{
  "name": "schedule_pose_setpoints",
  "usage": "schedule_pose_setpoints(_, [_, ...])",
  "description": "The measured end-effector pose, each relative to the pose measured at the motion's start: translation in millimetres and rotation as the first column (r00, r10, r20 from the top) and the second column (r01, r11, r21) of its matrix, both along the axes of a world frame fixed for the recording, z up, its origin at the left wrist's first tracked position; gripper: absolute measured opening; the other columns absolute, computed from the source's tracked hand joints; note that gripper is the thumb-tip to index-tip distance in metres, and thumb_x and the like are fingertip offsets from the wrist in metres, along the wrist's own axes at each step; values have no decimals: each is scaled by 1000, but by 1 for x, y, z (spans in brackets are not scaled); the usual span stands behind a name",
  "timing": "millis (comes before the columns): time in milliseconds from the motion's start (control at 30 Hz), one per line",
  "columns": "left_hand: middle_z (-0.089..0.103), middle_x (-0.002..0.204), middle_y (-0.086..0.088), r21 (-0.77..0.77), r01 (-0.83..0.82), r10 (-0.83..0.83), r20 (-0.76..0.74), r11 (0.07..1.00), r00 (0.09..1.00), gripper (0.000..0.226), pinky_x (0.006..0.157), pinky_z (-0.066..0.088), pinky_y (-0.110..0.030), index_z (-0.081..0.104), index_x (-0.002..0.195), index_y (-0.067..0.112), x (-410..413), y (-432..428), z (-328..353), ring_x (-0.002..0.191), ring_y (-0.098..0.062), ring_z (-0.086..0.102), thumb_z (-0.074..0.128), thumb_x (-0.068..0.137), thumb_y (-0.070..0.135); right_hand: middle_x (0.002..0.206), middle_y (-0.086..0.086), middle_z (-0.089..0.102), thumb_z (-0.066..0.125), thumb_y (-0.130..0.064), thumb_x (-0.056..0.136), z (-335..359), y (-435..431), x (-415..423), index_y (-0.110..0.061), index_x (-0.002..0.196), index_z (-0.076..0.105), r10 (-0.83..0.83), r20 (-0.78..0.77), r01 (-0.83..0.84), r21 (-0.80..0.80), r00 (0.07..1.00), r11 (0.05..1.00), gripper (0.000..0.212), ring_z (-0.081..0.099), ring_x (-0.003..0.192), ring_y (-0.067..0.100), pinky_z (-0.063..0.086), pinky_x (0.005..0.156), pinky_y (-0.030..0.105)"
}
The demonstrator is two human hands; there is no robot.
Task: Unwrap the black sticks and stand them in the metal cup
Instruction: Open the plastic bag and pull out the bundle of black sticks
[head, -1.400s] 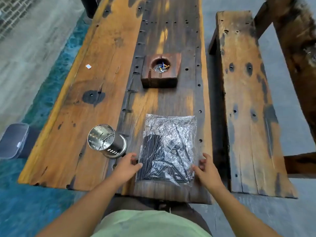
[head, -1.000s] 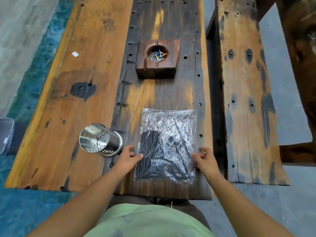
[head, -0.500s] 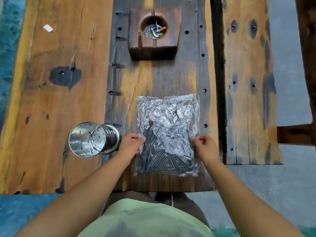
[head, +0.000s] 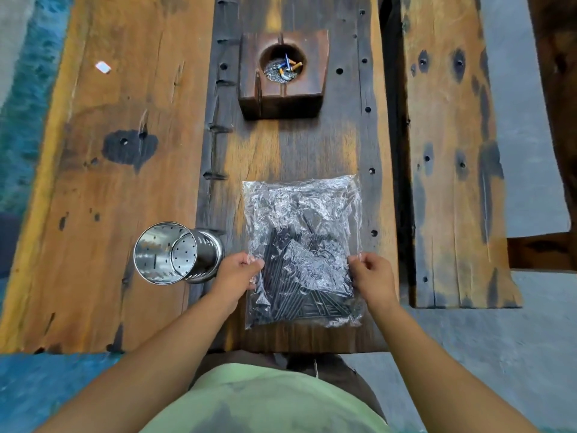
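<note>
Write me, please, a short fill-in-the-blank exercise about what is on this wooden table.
The black sticks are all inside the plastic bag, and ____ are in the metal cup.
The left hand and right hand pinch the bag's side edges; the cup stands beside the ____ one.
The ashtray beyond the bag is made of ____.
Missing words: none, left, wood.

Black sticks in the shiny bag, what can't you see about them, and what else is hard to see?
All in the head view:
- Black sticks: how many; the crinkled, glaring plastic bag covers them.
- Most fingertips of the left hand and right hand: curled under, hidden by the hands themselves.
- White scrap: too small to identify.
- Stubs in the wooden ashtray: too small to count.
</note>
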State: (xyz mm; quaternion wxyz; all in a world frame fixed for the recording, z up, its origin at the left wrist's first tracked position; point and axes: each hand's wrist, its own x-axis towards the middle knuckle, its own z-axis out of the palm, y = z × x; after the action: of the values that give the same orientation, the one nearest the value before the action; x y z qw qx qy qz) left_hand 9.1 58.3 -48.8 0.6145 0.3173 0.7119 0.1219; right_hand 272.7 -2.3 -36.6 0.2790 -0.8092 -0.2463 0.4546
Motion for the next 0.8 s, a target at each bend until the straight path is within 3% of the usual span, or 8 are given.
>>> schedule_pose_setpoints(167, [39, 71, 0, 63, -48, 46, 41, 997, 998, 36, 54, 51, -20, 41, 68, 15, 2, -9, 23, 65, -13, 49, 68, 91, 19, 67, 6, 51, 56, -22, 100, 22, -2, 1, -12, 74, 48, -47, -93, 50, 29, 995, 998, 29, 57, 63, 25, 53, 64, 42])
schedule_pose_setpoints(300, [34, 70, -2, 140, -36, 19, 117, 989, 993, 39, 60, 45, -26, 37, 68, 16, 1, -16, 50, 68, -15, 46, 68, 91, 21, 79, 10, 59, 51, -17, 103, 44, -7, 2, -5, 86, 56, -45, -173, 59, 73, 984, 996, 21, 59, 66, 17, 55, 53, 24])
schedule_pose_setpoints(367, [41, 66, -2, 202, -60, 28, 158, 978, 987, 37, 64, 36, -33, 43, 66, 13, -2, -20, 70, 67, -18, 43, 71, 87, 23, 84, 13, 58, 52, -17, 102, 52, -11, 5, 3, 91, 56, -10, -186, 31, 111, 983, 993, 23, 59, 73, 19, 57, 55, 24])
schedule_pose_setpoints(467, [63, 88, -13, 265, -115, 37, 284, 957, 958, 33, 81, 42, -41, 59, 80, 2, -5, -28, 101, 85, -23, 57, 75, 79, 31, 83, 19, 55, 55, -16, 101, 68, -19, 8, 15, 97, 50, 33, -185, 3, 192, 982, 981, 32, 57, 77, 29, 57, 54, 24])
schedule_pose_setpoints(533, [69, 103, -16, 285, -165, 54, 359, 944, 932, 17, 92, 46, -43, 59, 79, 8, -3, -35, 121, 97, -26, 62, 72, 87, 17, 86, 23, 69, 57, -14, 99, 81, -22, 9, 12, 92, 52, 50, -239, 8, 237, 970, 971, 28, 70, 85, 35, 62, 68, 39])
schedule_pose_setpoints(600, [71, 109, -15, 316, -221, 76, 413, 922, 908, 10, 100, 44, -43, 58, 87, 5, -2, -40, 136, 109, -24, 65, 69, 88, 6, 92, 14, 77, 58, -10, 99, 97, -25, 10, 4, 89, 58, 84, -311, 10, 289, 947, 957, 17, 75, 92, 26, 60, 79, 45])
schedule_pose_setpoints(733, [72, 113, -18, 379, -275, 57, 496, 883, 866, 46, 98, 37, -52, 53, 108, -2, -7, -49, 164, 113, -35, 67, 76, 74, 19, 96, 9, 76, 59, -12, 98, 121, -26, 15, 1, 102, 67, 149, -396, 11, 375, 906, 927, 16, 73, 94, 24, 59, 72, 34])
schedule_pose_setpoints(800, [74, 108, -18, 390, -301, 51, 536, 870, 843, 31, 93, 44, -57, 51, 98, 3, -9, -53, 176, 105, -44, 69, 72, 78, 14, 101, 9, 76, 59, -15, 98, 135, -22, 17, -3, 99, 67, 187, -419, 5, 416, 888, 909, 14, 72, 95, 24, 59, 71, 33])
